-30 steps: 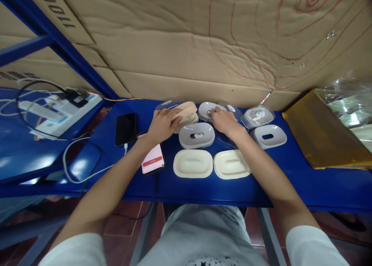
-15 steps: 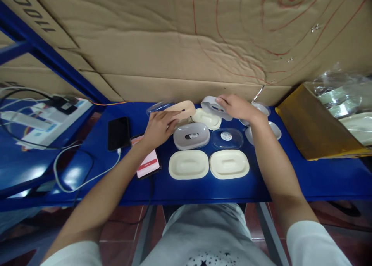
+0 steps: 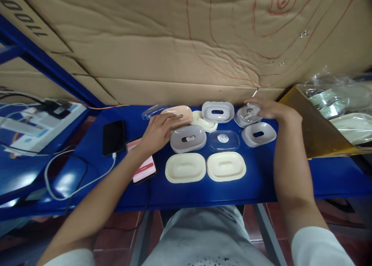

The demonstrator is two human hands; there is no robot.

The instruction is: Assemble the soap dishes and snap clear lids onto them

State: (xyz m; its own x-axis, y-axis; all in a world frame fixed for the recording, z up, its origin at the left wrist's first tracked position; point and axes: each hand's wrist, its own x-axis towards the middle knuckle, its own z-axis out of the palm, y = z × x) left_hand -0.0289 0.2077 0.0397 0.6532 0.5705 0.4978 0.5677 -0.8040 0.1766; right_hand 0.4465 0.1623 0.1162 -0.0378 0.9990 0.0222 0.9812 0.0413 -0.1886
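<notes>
My left hand [image 3: 159, 131] rests on the peach oval dish [image 3: 185, 114] at the back left, its fingers over the near edge. At the back right, my right hand [image 3: 269, 108] is at a grey dish with a clear cover [image 3: 247, 114], fingers at its far right side. Beside it lie a grey slotted dish [image 3: 218, 118] and a second slotted one [image 3: 266, 137]. Nearer are a grey dish with a sticker [image 3: 186, 142], a clear lid with a round sticker [image 3: 223, 145] and two cream trays [image 3: 185, 173] [image 3: 227, 171].
Left of the dishes lie a lit phone [image 3: 145, 169] and a dark phone [image 3: 114, 138] with a white cable. A power strip [image 3: 58, 128] is at far left. An open box [image 3: 308, 120] with wrapped items stands right, against a cardboard wall [image 3: 151, 64].
My right hand has let go of the grey slotted dish, which now lies at the back, and moved right to the covered dish. My left hand stays at the peach dish. The view has shifted slightly.
</notes>
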